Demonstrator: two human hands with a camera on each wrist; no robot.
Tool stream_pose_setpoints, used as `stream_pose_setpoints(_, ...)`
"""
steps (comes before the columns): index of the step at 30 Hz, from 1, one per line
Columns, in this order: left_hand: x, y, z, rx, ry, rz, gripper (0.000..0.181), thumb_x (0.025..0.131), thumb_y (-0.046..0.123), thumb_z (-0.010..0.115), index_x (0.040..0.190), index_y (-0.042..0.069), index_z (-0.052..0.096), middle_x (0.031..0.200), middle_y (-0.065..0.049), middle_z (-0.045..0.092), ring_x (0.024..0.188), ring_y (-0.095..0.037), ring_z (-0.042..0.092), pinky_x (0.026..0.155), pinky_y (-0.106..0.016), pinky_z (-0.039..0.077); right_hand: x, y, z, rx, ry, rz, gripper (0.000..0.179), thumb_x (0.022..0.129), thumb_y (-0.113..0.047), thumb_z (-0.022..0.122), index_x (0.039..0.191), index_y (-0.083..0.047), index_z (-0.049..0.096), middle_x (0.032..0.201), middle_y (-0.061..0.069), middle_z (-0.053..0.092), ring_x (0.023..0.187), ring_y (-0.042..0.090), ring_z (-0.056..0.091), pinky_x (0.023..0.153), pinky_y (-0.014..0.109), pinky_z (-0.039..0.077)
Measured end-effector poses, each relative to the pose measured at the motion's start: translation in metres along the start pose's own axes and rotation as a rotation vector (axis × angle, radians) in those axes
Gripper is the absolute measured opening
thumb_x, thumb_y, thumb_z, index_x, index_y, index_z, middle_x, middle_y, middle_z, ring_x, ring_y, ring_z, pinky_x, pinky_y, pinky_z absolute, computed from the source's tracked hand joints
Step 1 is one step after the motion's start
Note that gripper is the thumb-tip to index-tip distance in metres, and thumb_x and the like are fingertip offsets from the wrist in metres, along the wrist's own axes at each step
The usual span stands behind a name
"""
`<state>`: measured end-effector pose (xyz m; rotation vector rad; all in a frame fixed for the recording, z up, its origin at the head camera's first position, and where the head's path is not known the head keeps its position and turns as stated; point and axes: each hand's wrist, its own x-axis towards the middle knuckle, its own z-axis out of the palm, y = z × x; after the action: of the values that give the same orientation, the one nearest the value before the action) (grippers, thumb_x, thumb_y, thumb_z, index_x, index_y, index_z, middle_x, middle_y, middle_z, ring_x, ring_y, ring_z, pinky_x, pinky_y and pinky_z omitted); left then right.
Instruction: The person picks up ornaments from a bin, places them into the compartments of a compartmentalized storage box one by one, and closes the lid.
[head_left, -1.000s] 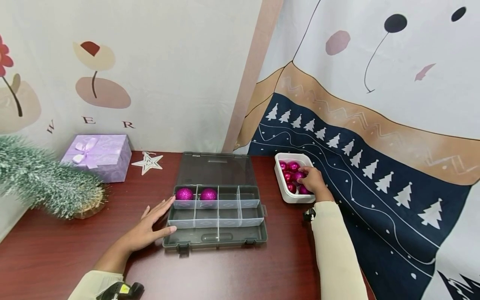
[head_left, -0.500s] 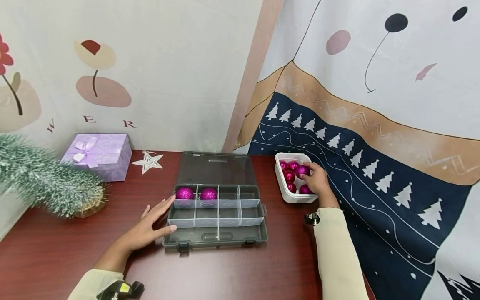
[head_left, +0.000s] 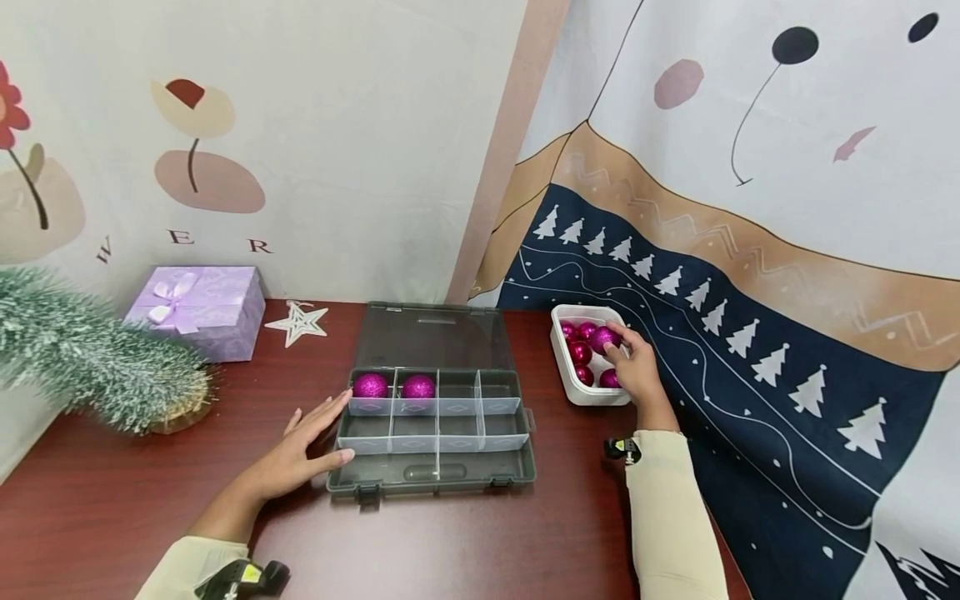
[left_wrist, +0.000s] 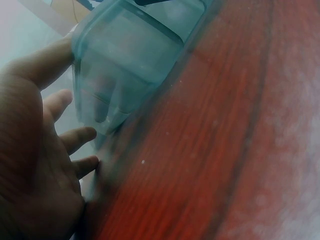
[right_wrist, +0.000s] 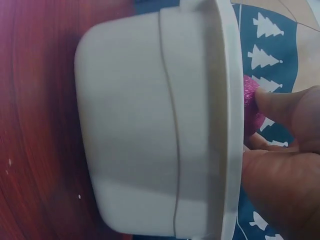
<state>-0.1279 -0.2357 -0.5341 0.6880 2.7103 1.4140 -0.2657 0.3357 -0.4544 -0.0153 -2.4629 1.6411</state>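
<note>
My right hand pinches a glittery magenta Christmas ball between thumb and fingers, over the white plastic tub. In the right wrist view, this glittery ball shows just past the tub's rim. Several shiny magenta balls lie in the tub. My left hand rests with spread fingers against the left side of a grey see-through divider box, its lid folded back. Two glittery magenta balls sit in separate back-row compartments at the left. The left wrist view shows the fingertips touching the box wall.
Back left stands a lilac gift box with a bow, beside a white star ornament. A frosted artificial tree lies leaning at the far left. Printed cloths hang behind and to the right of the dark red table.
My right hand has lifted the glittery ball up from among the others in the tub, shifting slightly, and holds it over the tub. The left hand stays on the box.
</note>
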Motion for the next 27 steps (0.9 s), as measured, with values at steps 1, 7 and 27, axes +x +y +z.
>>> stream_pose_setpoints(1,0.000,0.000,0.000,0.000,-0.001,0.000,0.092,0.095,0.027,0.080,0.173,0.017,0.032,0.176,-0.029,0.032,0.158,-0.069,0.021,0.122,-0.089,-0.006,-0.001,-0.001,0.001,0.026,-0.006,-0.002,0.048,0.110,0.007,0.054,0.157,0.007,0.051,0.165,0.029,0.042,0.155,0.040,0.045,0.097,0.015,0.061)
stream_pose_setpoints(7,0.000,0.000,0.000,0.003,0.002,0.000,0.092,0.095,0.026,0.081,0.173,0.018,0.033,0.176,-0.028,0.033,0.158,-0.068,0.022,0.123,-0.089,-0.006,-0.008,-0.008,0.009,0.075,-0.001,0.002,0.052,0.104,0.002,0.068,0.154,0.001,0.057,0.161,0.021,0.053,0.143,0.027,0.055,0.114,0.017,0.050)
stream_pose_setpoints(27,0.000,0.001,-0.001,-0.010,0.000,-0.009,0.092,0.095,0.026,0.081,0.173,0.018,0.033,0.176,-0.028,0.032,0.159,-0.068,0.021,0.123,-0.088,-0.008,-0.028,-0.022,0.049,0.186,-0.081,-0.143,0.068,0.085,0.021,0.079,0.148,0.007,0.057,0.152,0.013,0.055,0.124,0.015,0.059,0.095,0.011,0.058)
